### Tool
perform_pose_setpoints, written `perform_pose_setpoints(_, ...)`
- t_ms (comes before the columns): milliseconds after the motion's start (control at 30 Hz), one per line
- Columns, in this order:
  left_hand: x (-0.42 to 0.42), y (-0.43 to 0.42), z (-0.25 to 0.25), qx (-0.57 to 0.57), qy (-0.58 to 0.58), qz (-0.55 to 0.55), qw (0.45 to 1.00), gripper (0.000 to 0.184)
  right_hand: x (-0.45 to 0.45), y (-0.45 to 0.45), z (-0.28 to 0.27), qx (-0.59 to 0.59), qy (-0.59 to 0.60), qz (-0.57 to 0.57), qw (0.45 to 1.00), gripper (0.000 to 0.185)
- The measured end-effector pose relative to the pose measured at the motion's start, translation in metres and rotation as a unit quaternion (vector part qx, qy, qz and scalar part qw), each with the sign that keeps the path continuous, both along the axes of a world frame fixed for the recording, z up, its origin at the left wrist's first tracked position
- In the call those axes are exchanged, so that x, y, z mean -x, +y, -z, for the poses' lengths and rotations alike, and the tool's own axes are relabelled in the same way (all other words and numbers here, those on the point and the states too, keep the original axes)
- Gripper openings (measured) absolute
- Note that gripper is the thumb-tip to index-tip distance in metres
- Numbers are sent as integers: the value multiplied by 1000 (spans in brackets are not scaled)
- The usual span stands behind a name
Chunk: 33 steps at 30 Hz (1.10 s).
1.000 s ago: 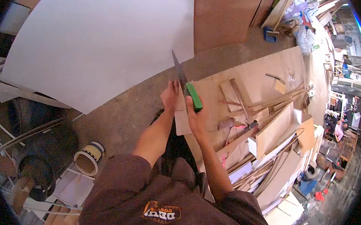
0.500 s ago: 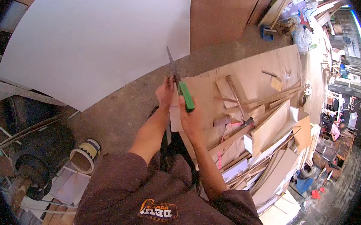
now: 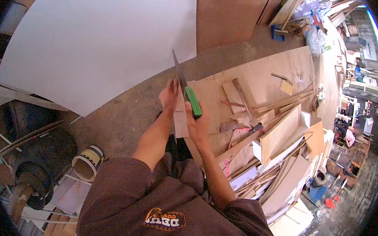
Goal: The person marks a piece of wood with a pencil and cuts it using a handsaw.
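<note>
Saw [image 3: 191, 97], one, green-handled: at the left edge of the worktop [image 3: 260, 67], grasped in the right hand [image 3: 197, 122]; left hand [image 3: 169, 98] just beside the blade [image 3: 179, 69], its grip too blurred to tell. Hammer [image 3: 244, 99] and wood strips [image 3: 287, 101]: on the worktop. White board [image 3: 102, 42], large, and bucket [image 3: 90, 156]: both left of the worktop.

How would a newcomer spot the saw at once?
Start at the big white sheet, upper left, then drop below its right corner to the right hand. It grips the saw, whose bright green handle sets it apart from the tan board nearby.
</note>
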<state>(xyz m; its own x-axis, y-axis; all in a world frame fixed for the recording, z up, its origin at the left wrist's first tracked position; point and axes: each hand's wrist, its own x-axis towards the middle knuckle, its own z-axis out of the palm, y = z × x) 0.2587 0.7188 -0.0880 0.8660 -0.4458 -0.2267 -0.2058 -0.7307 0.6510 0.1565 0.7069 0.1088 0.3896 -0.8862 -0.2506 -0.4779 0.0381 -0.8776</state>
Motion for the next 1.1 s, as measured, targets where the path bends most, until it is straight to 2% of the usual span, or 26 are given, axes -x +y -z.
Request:
perform_pose_setpoints(267, -2, 0, -13, -7, 13, 6, 1000, 38, -1, 3, 4, 24, -11, 3, 1000, 32)
perform_pose_setpoints(433, -2, 0, -8, 14, 7, 4, 1000, 39, -4, 5, 2, 23, 8, -3, 1000, 31)
perform_pose_setpoints(500, 0, 3, -6, 18, 1, 3, 1000, 38, -5, 10, 8, 9, -34, 18, 999, 31)
perform_pose_setpoints(600, -1, 0, 0, 0, 1, 11, 1000, 36, -4, 9, 0, -13, -24, 16, 1000, 31)
perform_pose_setpoints(733, 0, 0, 6, 14, -9, 3, 1000, 34, -2, 10, 6, 7, -4, 2, 1000, 30)
perform_pose_setpoints(800, -1, 1, 8, 13, -17, 10, 1000, 34, -3, 13, 12, 9, -50, 35, 998, 30)
perform_pose_setpoints(1100, 1, -1, 9, 0, -28, 3, 1000, 32, 0, 9, 7, 23, -28, 14, 999, 31)
